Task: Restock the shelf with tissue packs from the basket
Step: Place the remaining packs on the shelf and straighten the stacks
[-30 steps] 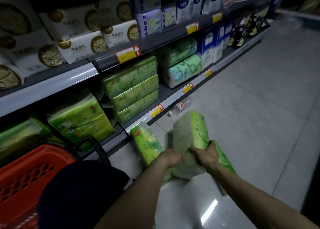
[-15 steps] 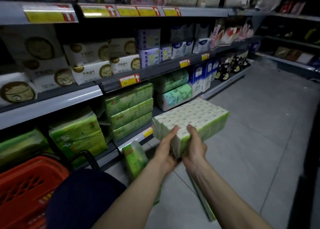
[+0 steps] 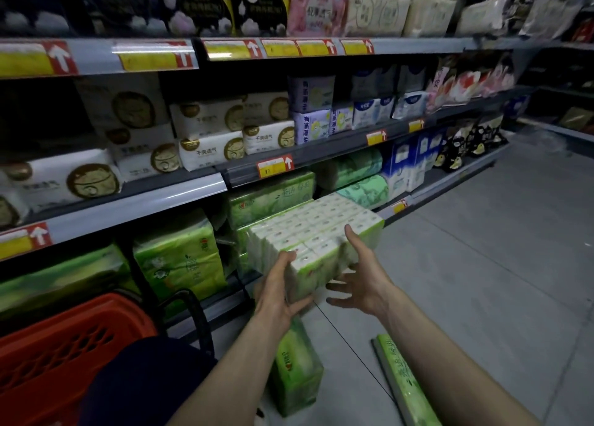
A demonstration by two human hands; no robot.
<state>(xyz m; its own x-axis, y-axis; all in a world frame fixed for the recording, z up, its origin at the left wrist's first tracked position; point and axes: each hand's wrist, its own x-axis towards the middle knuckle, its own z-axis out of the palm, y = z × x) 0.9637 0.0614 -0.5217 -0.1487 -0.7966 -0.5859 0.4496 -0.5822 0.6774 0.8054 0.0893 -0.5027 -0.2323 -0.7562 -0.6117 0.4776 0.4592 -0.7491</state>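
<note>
I hold a large green-and-white tissue pack (image 3: 318,232) flat in front of the bottom shelf (image 3: 225,297). My left hand (image 3: 279,290) grips its near left corner from below. My right hand (image 3: 360,274) presses its right side, fingers spread. The pack's far end touches the stack of green tissue packs (image 3: 270,200) on that shelf. Two more green packs lie on the floor: one standing (image 3: 295,367) below my left arm, one flat (image 3: 401,380) under my right arm. The red basket (image 3: 58,355) sits at lower left.
Shelves of white, purple and blue paper goods rise above, with yellow-red price tags (image 3: 274,166) on the rails. Another green pack (image 3: 180,258) stands on the bottom shelf to the left. The basket's black handle (image 3: 196,316) sticks up. Grey tiled floor (image 3: 482,264) extends right.
The pack went from upright on the floor to lifted flat and carried toward the bottom shelf. My right hand shifted from the near end to the pack's right side. The view tilted up.
</note>
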